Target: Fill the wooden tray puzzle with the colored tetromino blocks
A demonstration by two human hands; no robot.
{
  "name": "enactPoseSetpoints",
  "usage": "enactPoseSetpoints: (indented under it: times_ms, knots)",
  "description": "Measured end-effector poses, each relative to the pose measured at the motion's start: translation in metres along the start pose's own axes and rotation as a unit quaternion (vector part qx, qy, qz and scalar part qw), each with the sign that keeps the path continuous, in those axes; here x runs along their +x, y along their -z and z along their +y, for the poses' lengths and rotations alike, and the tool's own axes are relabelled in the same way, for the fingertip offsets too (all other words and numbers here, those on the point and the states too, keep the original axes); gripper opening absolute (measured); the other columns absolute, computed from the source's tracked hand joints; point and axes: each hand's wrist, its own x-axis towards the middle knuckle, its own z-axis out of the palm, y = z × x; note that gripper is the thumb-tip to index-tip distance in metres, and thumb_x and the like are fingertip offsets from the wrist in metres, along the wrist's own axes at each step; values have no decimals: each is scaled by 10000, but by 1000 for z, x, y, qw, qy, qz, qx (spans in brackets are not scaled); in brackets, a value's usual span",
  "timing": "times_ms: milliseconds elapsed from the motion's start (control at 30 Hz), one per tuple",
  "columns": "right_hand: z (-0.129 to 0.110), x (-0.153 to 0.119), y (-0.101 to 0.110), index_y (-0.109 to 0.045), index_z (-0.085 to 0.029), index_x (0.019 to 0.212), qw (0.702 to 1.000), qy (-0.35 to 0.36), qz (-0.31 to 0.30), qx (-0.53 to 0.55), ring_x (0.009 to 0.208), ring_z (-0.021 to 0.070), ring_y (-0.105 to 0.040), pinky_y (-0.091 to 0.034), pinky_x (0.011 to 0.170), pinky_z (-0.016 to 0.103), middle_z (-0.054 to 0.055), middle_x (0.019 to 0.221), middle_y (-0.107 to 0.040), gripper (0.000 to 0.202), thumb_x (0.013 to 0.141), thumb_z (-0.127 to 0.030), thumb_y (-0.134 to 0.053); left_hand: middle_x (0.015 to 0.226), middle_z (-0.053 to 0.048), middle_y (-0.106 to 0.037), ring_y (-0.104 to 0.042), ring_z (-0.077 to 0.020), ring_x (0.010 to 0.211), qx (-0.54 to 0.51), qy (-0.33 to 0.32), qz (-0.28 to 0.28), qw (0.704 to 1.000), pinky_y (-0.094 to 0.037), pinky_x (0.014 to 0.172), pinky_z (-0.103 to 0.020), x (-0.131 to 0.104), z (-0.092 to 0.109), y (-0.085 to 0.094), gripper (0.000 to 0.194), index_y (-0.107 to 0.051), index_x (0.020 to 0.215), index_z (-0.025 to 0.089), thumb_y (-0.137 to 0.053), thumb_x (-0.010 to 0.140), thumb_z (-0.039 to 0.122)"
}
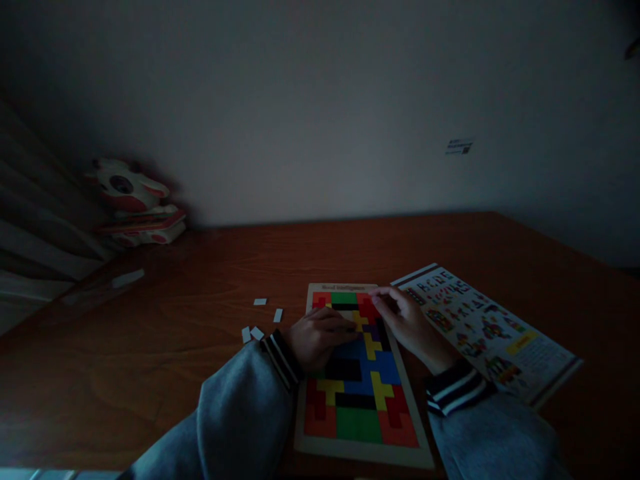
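Observation:
A wooden puzzle board [367, 453] with a pale frame lies in front of me. Its tray holds block-shaped pieces in red, orange, green, yellow, blue, purple and black. My left hand [320, 337] rests over the upper left of the board, fingers stretched out across the pieces and hiding some of them. At the upper right corner is my right hand [407, 327]; its thumb and index finger come together near a red piece [367, 307]. Whatever sits between those fingertips is too dark and small to make out.
Several small white tiles [257, 333] lie left of the board. A printed pattern sheet [485, 327] is on the right, partly under my right forearm. A cow-like toy figure [133, 197] stands at the back left beside a curtain [40, 213]. A wall closes off the wooden table [200, 320].

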Motion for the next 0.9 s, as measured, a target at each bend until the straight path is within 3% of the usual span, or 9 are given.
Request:
enactPoseSetpoints:
  times_ms: [300, 467, 567, 633, 733, 833, 900]
  knots:
    - [-2, -1, 0, -632, -218, 1016, 1000, 6, -8, 3, 871, 207, -641, -510, 785, 343, 55, 951, -691, 281, 945, -458, -502, 1308, -85, -643, -600, -217, 1152, -64, -10, 21, 998, -503, 984, -408, 0, -3, -8, 558, -557, 1338, 189, -400, 817, 63]
    - [-3, -2, 0, -620, -228, 1017, 1000, 3, -5, -9, 873, 219, -650, -528, 771, 351, 63, 968, -693, 296, 949, -483, -487, 1310, -93, -636, -596, -222, 1164, -42, 23, 91, 995, -485, 983, -418, -9, -2, 16, 446, -595, 1271, 192, -383, 885, 118]
    - [-5, -3, 0, -605, -231, 1048, 999, 21, 15, -25, 877, 231, -651, -538, 763, 361, 75, 971, -689, 282, 956, -461, -471, 1263, -95, -657, -608, -239, 1130, 55, 88, 115, 988, -489, 957, -422, -31, -2, 35, 385, -611, 1244, 199, -439, 902, 158]
    - [-9, -4, 0, -603, -226, 1061, 996, 59, 38, -62, 926, 246, -642, -529, 823, 396, 92, 1002, -681, 255, 956, -420, -474, 1233, -95, -670, -612, -237, 1123, 119, 151, 151, 970, -488, 967, -421, -54, -1, 44, 358, -616, 1239, 210, -458, 919, 175]
    - [-18, -6, 0, -614, -226, 1089, 985, 130, 32, -113, 1062, 267, -613, -484, 947, 444, 105, 1095, -669, 231, 951, -364, -490, 1358, -109, -586, -525, -294, 1263, 195, 252, 167, 933, -460, 1034, -482, -96, 3, 49, 356, -601, 1253, 226, -564, 911, 314]
    - [-23, -9, -1, -616, -234, 1150, 977, 166, 0, -134, 1131, 268, -601, -474, 990, 457, 100, 1161, -663, 259, 947, -339, -494, 1531, -156, -382, -390, -383, 1380, 239, 359, 135, 892, -408, 1081, -568, -134, 7, 46, 670, -495, 1386, 194, -655, 823, 521]
    - [-21, -11, -3, -619, -224, 1175, 973, 172, -3, -151, 1150, 275, -598, -472, 1000, 474, 110, 1197, -658, 286, 945, -344, -499, 1548, -183, -341, -339, -401, 1411, 244, 411, 102, 873, -386, 1094, -584, -148, 9, 42, 805, -419, 1451, 173, -639, 806, 600]
